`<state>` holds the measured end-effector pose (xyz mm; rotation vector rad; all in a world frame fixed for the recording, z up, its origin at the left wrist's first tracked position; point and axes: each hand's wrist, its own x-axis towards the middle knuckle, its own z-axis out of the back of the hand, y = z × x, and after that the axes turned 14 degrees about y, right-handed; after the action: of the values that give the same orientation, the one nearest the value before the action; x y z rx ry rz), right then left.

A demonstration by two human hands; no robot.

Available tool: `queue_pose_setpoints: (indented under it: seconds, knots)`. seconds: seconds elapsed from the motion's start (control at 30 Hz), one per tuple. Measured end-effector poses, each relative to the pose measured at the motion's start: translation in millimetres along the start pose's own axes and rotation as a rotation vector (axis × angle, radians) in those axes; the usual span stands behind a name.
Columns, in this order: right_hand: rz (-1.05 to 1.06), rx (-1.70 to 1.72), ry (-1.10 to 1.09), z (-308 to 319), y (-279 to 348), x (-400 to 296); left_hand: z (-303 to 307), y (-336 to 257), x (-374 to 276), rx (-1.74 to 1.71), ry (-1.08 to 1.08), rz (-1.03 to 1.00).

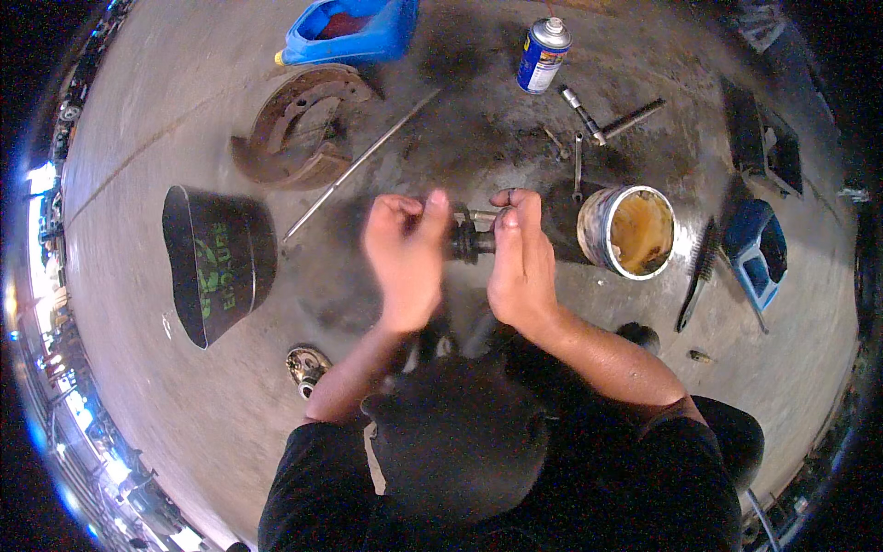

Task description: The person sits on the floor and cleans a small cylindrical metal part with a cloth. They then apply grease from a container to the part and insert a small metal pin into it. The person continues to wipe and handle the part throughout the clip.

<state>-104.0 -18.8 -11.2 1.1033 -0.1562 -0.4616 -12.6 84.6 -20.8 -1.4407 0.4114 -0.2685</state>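
Between my two hands, in the middle of the head view, is a dark cylindrical metal part [470, 238] with ridges or a rubber boot. My left hand [407, 259] is at its left end, slightly blurred, thumb raised; whether the fingers close on the part is hidden. My right hand [522, 259] grips the right side, its thumb and forefinger on a small shiny metal piece [485, 216] lying along the part. To the right of my right hand stands an open tub of yellow-brown grease [643, 231]. A combination wrench [578, 165] lies beyond it.
A long metal rod [362, 163], brake shoes [303, 131] and a black bucket [231, 259] are at left. Cut blue plastic containers [393, 41] [764, 279], a spray can [544, 58], a socket tool [586, 119], a wire brush [698, 283] and a black box [783, 155] are around.
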Motion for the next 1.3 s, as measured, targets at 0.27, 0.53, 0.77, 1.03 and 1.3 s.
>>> queue_pose_setpoints:
  seconds: [0.27,0.53,0.77,1.03,1.3]
  knots:
    - [0.097,0.076,-0.027,2,0,-3,-14,-9,-8,-0.343,-0.032,0.171]
    - [0.112,0.178,-0.101,-3,8,-6,-24,-16,-9,-0.225,-0.006,0.084]
    - [0.126,0.144,-0.175,-8,-2,-9,-38,-19,-7,-0.198,-0.066,-0.006]
    - [0.068,0.266,-0.118,-4,-5,-8,-38,-26,0,-0.081,-0.044,-0.107]
    - [-0.117,0.476,-0.119,7,-12,6,-39,-28,3,-0.338,0.081,0.028]
